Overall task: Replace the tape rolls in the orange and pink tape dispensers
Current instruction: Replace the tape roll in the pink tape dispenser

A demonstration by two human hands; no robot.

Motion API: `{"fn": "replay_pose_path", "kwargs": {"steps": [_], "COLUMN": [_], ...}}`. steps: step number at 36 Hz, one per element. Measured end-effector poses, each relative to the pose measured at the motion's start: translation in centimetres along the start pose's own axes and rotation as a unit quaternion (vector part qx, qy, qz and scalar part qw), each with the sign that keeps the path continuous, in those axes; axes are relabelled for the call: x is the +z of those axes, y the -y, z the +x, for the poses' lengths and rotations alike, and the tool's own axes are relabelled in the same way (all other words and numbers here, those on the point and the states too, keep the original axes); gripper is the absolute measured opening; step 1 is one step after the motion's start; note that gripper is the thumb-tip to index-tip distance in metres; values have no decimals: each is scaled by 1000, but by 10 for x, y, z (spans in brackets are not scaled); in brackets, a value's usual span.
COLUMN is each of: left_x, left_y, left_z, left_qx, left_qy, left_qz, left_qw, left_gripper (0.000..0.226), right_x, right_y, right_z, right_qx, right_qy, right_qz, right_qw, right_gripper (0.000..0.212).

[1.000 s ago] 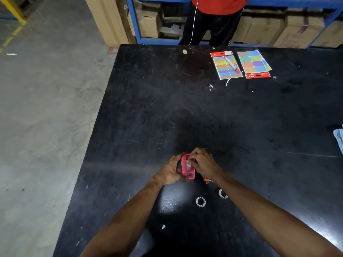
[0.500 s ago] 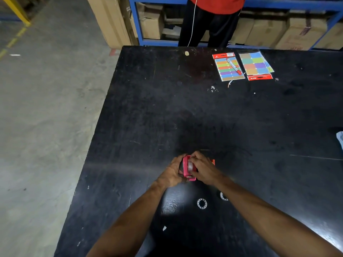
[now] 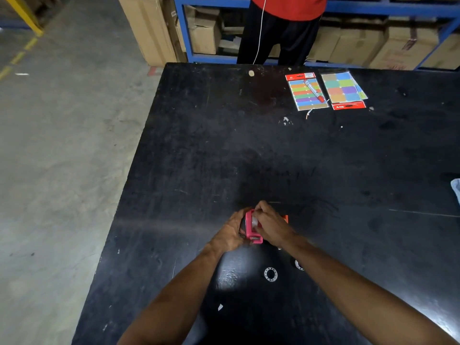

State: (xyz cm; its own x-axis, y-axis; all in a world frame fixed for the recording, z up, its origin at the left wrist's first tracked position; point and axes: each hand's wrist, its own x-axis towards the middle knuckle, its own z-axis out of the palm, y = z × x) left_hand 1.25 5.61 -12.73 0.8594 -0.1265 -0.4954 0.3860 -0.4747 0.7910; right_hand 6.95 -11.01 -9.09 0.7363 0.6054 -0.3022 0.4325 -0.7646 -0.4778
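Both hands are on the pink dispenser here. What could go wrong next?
The right hand covers the pink dispenser, so a seating error may go unseen. The orange dispenser lies just behind and could get knocked. The tape ring sits loose near the forearms and may be swept away.

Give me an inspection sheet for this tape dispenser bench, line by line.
Surface: black scuffed table, pale specks and scratches.
Job's things: pink plastic tape dispenser gripped between both hands; orange dispenser barely showing behind the right hand; two white tape rings on the near table.
Clutter: two coloured label sheets, a red marker lying on one, blue cloth at the edge.
Grippers: left hand and right hand both closed on the pink dispenser.
Cables: white cord hanging from the standing person.
Surroundings: blue shelving, cardboard boxes, concrete floor.
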Motion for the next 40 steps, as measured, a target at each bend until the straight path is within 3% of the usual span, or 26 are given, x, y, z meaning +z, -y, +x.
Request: {"fn": "replay_pose_path", "kwargs": {"steps": [4, 8, 16, 29, 37, 40], "left_x": [0, 0, -1, 1, 1, 0], "left_y": [0, -1, -1, 2, 2, -2], "left_z": [0, -1, 0, -2, -2, -4], "left_qx": [5, 6, 14, 56, 49, 54], "left_qy": [-1, -7, 3, -20, -21, -16], "left_qz": [-2, -3, 1, 41, 41, 62], "left_qw": [1000, 1000, 1000, 997, 998, 997], "left_gripper": [106, 105, 103, 102, 103, 91], "right_x": [0, -4, -7, -8, -18, -21], "right_y": [0, -2, -1, 0, -4, -7], "right_z": [-1, -4, -5, -2, -2, 0], "right_qx": [6, -2, -15, -27, -39, -38], "right_qy": [-2, -11, -39, -42, -11, -12], "right_qz": [12, 44, 13, -48, 3, 5], "right_qw": [1000, 999, 999, 998, 999, 999], "right_gripper": [28, 44, 20, 20, 17, 14]}}
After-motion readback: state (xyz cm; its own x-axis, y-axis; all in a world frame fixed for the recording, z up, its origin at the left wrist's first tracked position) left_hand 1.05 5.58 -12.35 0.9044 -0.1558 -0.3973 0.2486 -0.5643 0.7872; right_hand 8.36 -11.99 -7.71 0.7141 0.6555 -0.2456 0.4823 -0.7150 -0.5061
